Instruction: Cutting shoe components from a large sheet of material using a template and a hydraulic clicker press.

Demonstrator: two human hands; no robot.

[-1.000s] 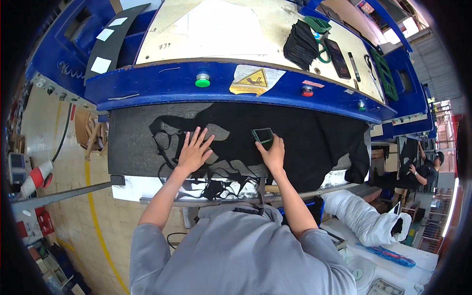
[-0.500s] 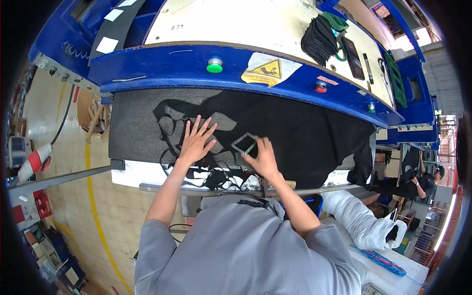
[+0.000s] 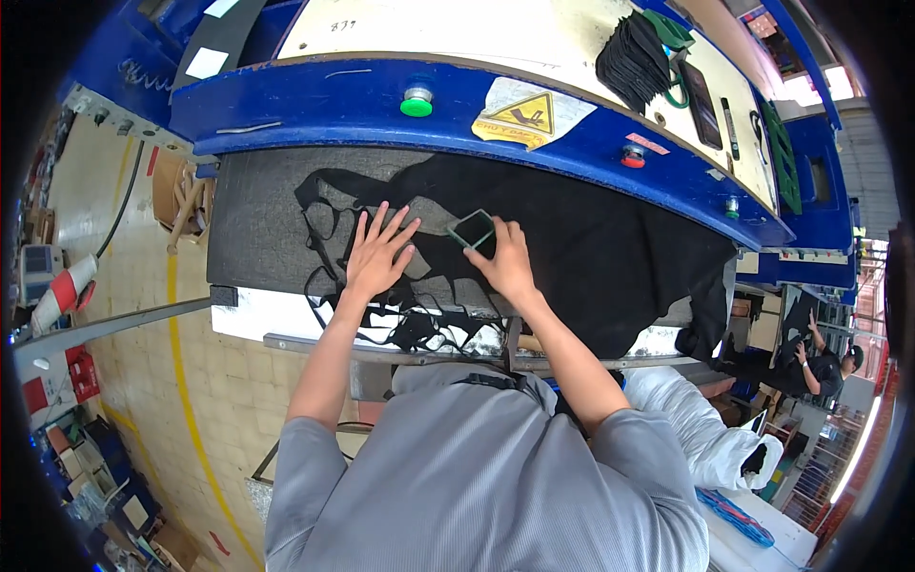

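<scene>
"Green frame (image 3: 457, 239): where does it sit, working outward from the wearer?"

"Past the grey shirt (image 3: 505, 467), and past a lacy web of black offcuts (image 3: 419, 329) that lies along the near edge of the counter (image 3: 253, 219). The frame is in the right hand (image 3: 507, 265), over the counter."

"How are the fingers set?"

"The right ones are closed in on the frame, thumb at its near corner, the others along its right side. It's four-sided and open through the middle. Whether its lower edge touches what's beneath, I can't tell. The left hand (image 3: 376, 259) is to its left, palm down over the cut remnants, its fingers spread wide and holding nothing."

"And around them?"

"Black cloth (image 3: 610, 253) spreads to the right across the counter."

"Farther off?"

"A blue beam (image 3: 334, 105) crosses behind the cloth, with a green button (image 3: 416, 103) and, to the right, a red button (image 3: 633, 157). Beyond it, a cream panel (image 3: 400, 30) carries a black stack (image 3: 634, 62), a dark phone (image 3: 701, 105) and a marker (image 3: 730, 129). Well away on the right, another person (image 3: 820, 375) wears dark clothes."
</scene>
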